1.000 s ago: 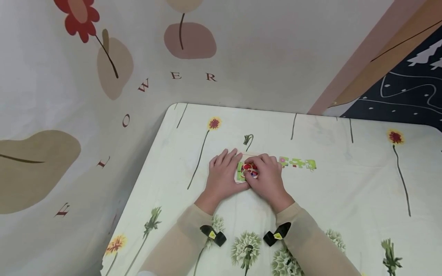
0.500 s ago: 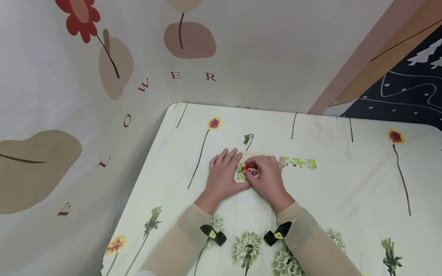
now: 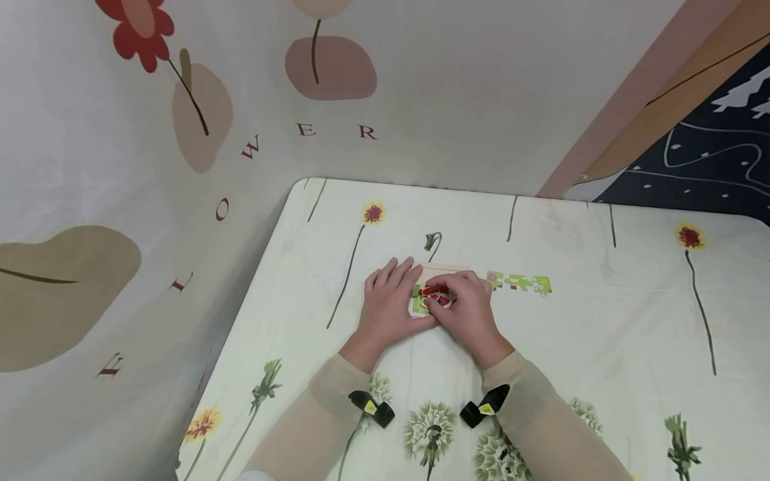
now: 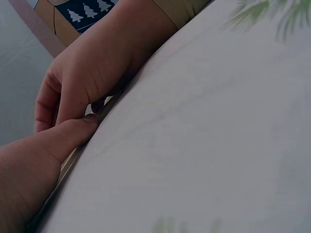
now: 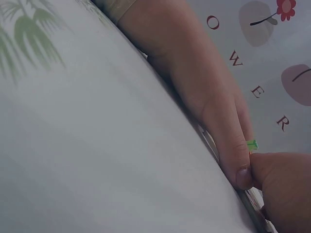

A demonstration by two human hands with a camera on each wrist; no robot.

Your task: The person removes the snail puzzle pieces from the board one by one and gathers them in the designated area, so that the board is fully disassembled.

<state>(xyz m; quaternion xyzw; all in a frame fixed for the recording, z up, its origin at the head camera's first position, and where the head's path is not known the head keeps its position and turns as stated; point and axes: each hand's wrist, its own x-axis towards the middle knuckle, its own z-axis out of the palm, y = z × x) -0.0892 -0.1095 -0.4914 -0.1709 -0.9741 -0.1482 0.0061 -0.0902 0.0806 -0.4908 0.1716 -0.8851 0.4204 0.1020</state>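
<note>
While bracing board [image 3: 432,268] w/ L hand [image 3: 388,304] (fingers straight, spread over its left side), pinching red puzzle piece [image 3: 436,292] in R hand [image 3: 468,300], thumb + index, over board's middle. Shifted R grip only slightly vs. a sec ago. Reads as fine adjusting, no release yet; can't tell if seated. Also seen right of board: row of loose pieces [image 3: 519,283].

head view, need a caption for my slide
Left hand at the edge of a small puzzle board, right hand curled over its colourful pieces, green pieces lying to the right.
</note>
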